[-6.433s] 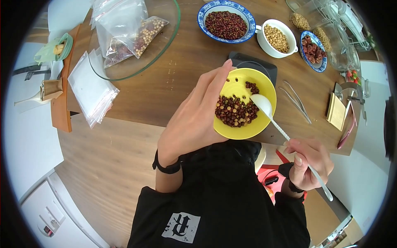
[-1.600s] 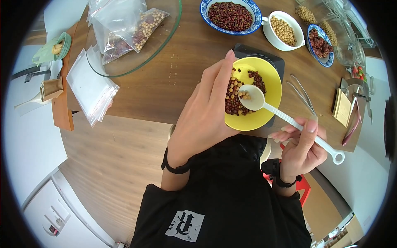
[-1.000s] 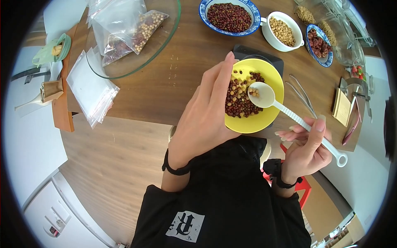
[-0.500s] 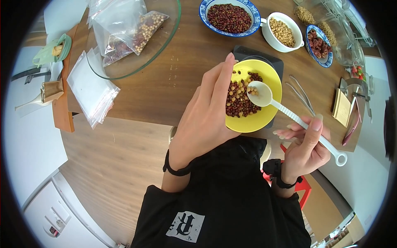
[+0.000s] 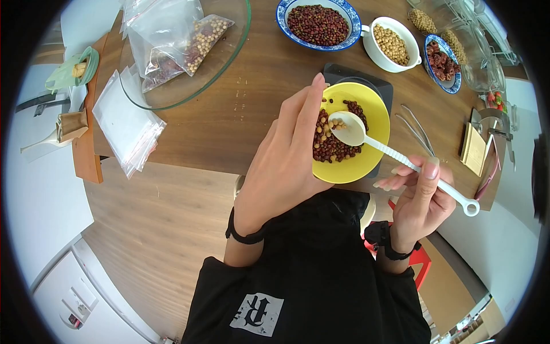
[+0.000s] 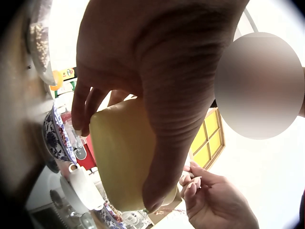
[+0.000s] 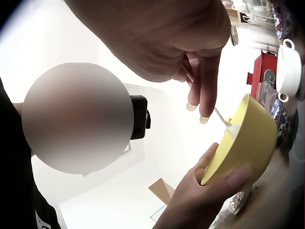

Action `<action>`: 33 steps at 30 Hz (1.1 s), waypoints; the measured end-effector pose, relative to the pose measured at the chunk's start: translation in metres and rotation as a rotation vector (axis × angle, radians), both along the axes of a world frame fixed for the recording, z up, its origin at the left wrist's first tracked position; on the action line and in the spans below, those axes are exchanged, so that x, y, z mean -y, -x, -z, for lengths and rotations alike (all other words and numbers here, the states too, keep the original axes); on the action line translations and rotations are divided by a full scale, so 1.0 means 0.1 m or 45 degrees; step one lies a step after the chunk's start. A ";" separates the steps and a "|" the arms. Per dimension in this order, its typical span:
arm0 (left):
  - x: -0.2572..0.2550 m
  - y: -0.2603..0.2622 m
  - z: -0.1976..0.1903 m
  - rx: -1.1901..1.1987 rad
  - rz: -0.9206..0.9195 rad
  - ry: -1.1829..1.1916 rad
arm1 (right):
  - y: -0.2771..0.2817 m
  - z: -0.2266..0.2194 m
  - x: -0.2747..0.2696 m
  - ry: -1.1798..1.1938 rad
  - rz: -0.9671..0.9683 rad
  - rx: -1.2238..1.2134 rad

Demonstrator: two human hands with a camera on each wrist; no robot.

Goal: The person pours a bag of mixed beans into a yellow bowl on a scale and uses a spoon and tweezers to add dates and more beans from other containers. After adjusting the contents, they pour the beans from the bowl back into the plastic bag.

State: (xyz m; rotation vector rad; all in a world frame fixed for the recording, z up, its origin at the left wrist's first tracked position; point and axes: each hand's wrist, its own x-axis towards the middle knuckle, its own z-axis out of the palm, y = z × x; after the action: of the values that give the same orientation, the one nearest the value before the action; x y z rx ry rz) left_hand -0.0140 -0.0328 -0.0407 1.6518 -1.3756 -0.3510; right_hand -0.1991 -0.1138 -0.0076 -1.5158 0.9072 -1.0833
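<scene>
"What is shown of the surface?"

"A brown wooden table (image 5: 212,135), with plastic zip bags (image 5: 129,123) laid near one edge. By the far side, red beans are held in a blue-and-white bowl (image 5: 353,23), beside a white handled bowl (image 5: 413,49) of pale round beans."

"And the yellow bowl (image 5: 375,126)?"

"It is clasped by the left hand (image 5: 281,149), and a dark scale-like device (image 5: 385,92) is partly covered by it in the head view. Whether the two touch cannot be told."

"How is the white spoon (image 5: 356,133) gripped?"

"Its handle is pinched between thumb and fingers of the right hand (image 5: 421,206). A few pale beans are carried in its scoop, over the mixed beans (image 5: 335,148)."

"Which step is in hand?"

"Pale beans are apparently being scooped from the mix, or stirred into it; which one cannot be told."

"What is called for next?"

"A level scoop, probably, with the yellow bowl kept steady so that nothing is spilled."
</scene>
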 end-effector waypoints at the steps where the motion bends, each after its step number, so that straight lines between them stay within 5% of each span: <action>1: 0.00 0.00 0.00 0.000 0.000 0.000 | 0.00 -0.01 0.01 -0.020 -0.019 -0.001; 29: -0.03 -0.01 -0.01 -0.095 0.017 -0.077 | 0.26 -0.10 0.31 -0.173 -0.166 0.015; 33: -0.04 -0.03 -0.02 -0.097 0.026 -0.096 | 0.32 -0.13 0.40 -0.099 -0.376 -0.038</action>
State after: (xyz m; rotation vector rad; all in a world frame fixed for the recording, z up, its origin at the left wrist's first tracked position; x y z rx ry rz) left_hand -0.0115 -0.0287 -0.0387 1.6695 -1.3376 -0.4777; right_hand -0.2312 -0.1534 0.0057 -1.5471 0.7092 -0.8050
